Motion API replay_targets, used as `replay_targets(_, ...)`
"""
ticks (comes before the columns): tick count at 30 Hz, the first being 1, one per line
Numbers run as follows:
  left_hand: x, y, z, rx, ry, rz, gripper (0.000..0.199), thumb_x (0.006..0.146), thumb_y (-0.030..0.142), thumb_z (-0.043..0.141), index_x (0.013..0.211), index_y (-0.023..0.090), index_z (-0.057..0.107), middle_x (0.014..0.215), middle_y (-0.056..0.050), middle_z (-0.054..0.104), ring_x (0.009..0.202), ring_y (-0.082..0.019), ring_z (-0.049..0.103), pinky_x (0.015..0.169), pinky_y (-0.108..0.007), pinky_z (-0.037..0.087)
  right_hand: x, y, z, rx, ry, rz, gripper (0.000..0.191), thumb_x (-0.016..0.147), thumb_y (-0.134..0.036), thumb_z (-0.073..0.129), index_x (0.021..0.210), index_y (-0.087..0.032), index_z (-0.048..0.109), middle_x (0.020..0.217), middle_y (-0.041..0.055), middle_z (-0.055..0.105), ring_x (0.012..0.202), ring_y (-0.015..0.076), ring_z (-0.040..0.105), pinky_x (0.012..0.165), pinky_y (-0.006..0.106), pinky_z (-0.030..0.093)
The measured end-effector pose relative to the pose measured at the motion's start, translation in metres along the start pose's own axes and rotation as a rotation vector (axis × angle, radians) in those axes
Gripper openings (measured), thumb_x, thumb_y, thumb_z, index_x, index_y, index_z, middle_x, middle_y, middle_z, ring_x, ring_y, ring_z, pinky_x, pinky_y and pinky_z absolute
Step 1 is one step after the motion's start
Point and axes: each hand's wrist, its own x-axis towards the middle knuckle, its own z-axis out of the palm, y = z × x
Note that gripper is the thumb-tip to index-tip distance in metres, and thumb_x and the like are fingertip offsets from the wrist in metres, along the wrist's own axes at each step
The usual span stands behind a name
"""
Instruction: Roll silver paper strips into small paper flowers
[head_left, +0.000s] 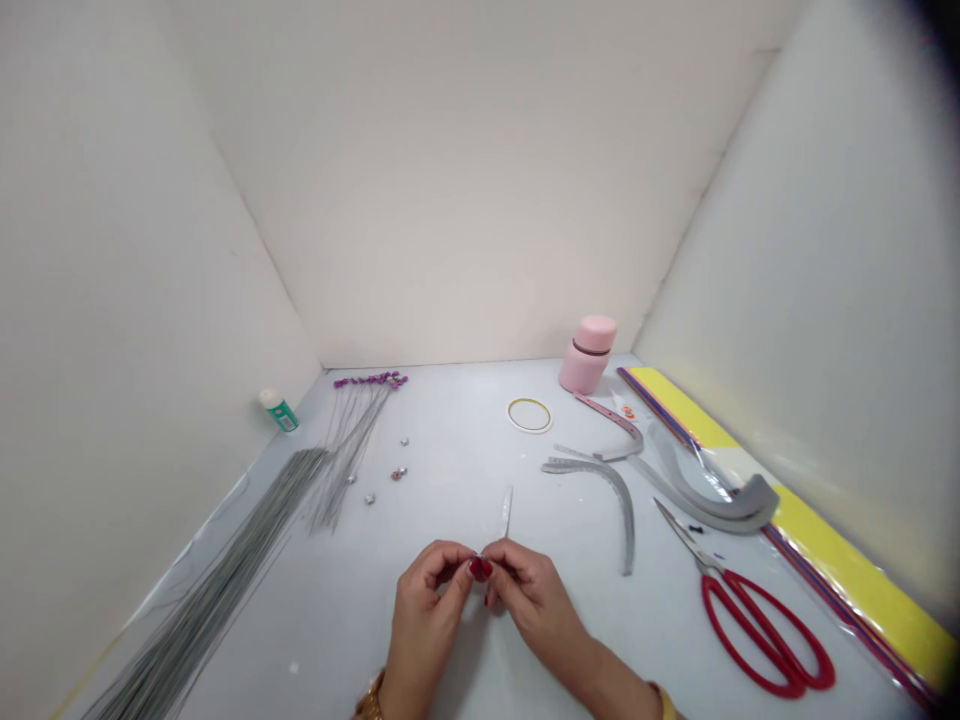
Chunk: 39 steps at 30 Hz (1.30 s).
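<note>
My left hand (431, 595) and my right hand (532, 600) meet at the front middle of the table. Thumbs and index fingers of both are pinched together tip to tip, and whatever lies between them is too small and covered to name. A narrow silvery strip (507, 508) sticks out beyond my right index finger; its near end is hidden, so I cannot tell whether it is held or lies on the table. Several small crumpled silver pieces (370, 499) lie ahead of my left hand, one reddish piece (396, 475) among them.
Bundled grey wires (225, 570) lie left, near purple-tipped wires (364, 430) and a glue stick (279, 410). A tape roll (529, 429) and pink flask (589, 355) stand farther back. Right are curved silver strips (626, 510), red-handled scissors (750, 610) and coloured sheets (840, 550). White walls enclose the table.
</note>
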Motion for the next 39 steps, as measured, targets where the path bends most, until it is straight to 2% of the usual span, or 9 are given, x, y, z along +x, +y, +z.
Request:
replay_targets(3,0.002,-0.002,0.0,-0.074,-0.008,-0.106,0.015,0.076,0.029,0.057,0.073,0.015,0.061,0.067,-0.003,0.063,0.063,-0.015,0.056,0.059,-0.024,0.044,0.002,-0.002,-0.002,-0.041,0.082,0.009,0.021,0.088,-0.029,0.04,0.078,-0.017,0.053,0.061,-0.0004,0.051,0.055,0.0134,0.049,0.053,0.023,0.039)
replay_targets(5,0.004,-0.003,-0.001,-0.111,-0.008,-0.16,0.015,0.075,0.028,0.058,0.074,0.014,0.061,0.065,-0.002,0.062,0.059,-0.014,0.054,0.056,-0.022,0.043,0.004,-0.004,-0.005,-0.073,0.132,-0.004,0.019,0.088,-0.028,0.038,0.085,-0.017,0.053,0.076,0.0038,0.054,0.071,0.0162,0.051,0.064,0.027,0.04)
replay_targets(8,0.005,-0.004,-0.002,-0.154,-0.007,-0.203,0.015,0.074,0.029,0.058,0.073,0.014,0.061,0.061,0.0,0.059,0.058,-0.012,0.052,0.056,-0.021,0.041,0.005,-0.007,-0.007,-0.107,0.093,-0.032,0.017,0.086,-0.026,0.042,0.083,-0.019,0.057,0.083,0.0047,0.057,0.082,0.0185,0.049,0.077,0.03,0.036)
replay_targets(12,0.004,-0.003,-0.001,-0.195,-0.009,-0.22,0.015,0.074,0.029,0.059,0.071,0.014,0.061,0.061,0.001,0.059,0.059,-0.012,0.053,0.057,-0.021,0.041,0.004,-0.005,-0.006,-0.111,0.015,0.005,0.023,0.084,-0.026,0.046,0.067,-0.019,0.058,0.064,0.0012,0.055,0.067,0.017,0.049,0.067,0.028,0.037)
replay_targets(17,0.004,-0.001,0.0,-0.209,0.005,-0.226,0.015,0.074,0.029,0.06,0.071,0.015,0.061,0.06,0.002,0.059,0.059,-0.012,0.052,0.058,-0.021,0.04,0.003,-0.002,-0.003,-0.031,-0.031,0.074,0.023,0.085,-0.029,0.045,0.067,-0.017,0.055,0.057,-0.0024,0.049,0.054,0.0123,0.044,0.052,0.022,0.034)
replay_targets(28,0.009,-0.005,-0.003,-0.235,-0.052,-0.252,0.014,0.069,0.027,0.064,0.071,0.014,0.065,0.06,0.001,0.063,0.056,-0.011,0.053,0.056,-0.021,0.04,0.005,-0.007,-0.005,0.181,-0.071,0.15,0.021,0.083,-0.032,0.05,0.07,-0.016,0.057,0.062,-0.0026,0.051,0.061,0.0116,0.045,0.056,0.02,0.035)
replay_targets(31,0.011,-0.004,-0.004,-0.229,-0.054,-0.252,0.014,0.067,0.027,0.066,0.072,0.013,0.066,0.06,0.0,0.063,0.056,-0.012,0.054,0.057,-0.021,0.041,0.004,-0.004,-0.004,0.211,-0.084,0.166,0.021,0.083,-0.032,0.05,0.071,-0.016,0.058,0.058,-0.0038,0.047,0.056,0.0103,0.042,0.053,0.02,0.033)
replay_targets(34,0.011,-0.004,-0.004,-0.218,-0.023,-0.252,0.015,0.069,0.028,0.064,0.069,0.013,0.065,0.056,0.001,0.06,0.055,-0.012,0.053,0.056,-0.022,0.041,0.003,0.0,-0.002,0.226,-0.074,0.189,0.021,0.084,-0.032,0.048,0.073,-0.016,0.058,0.056,-0.0048,0.043,0.051,0.0092,0.038,0.049,0.019,0.031)
replay_targets(39,0.009,-0.006,-0.002,-0.204,0.035,-0.249,0.017,0.071,0.03,0.062,0.074,0.014,0.064,0.055,0.002,0.058,0.055,-0.012,0.052,0.057,-0.021,0.04,0.003,-0.002,-0.002,0.232,-0.059,0.212,0.02,0.082,-0.032,0.05,0.076,-0.016,0.061,0.056,-0.0038,0.048,0.053,0.0103,0.042,0.051,0.02,0.033)
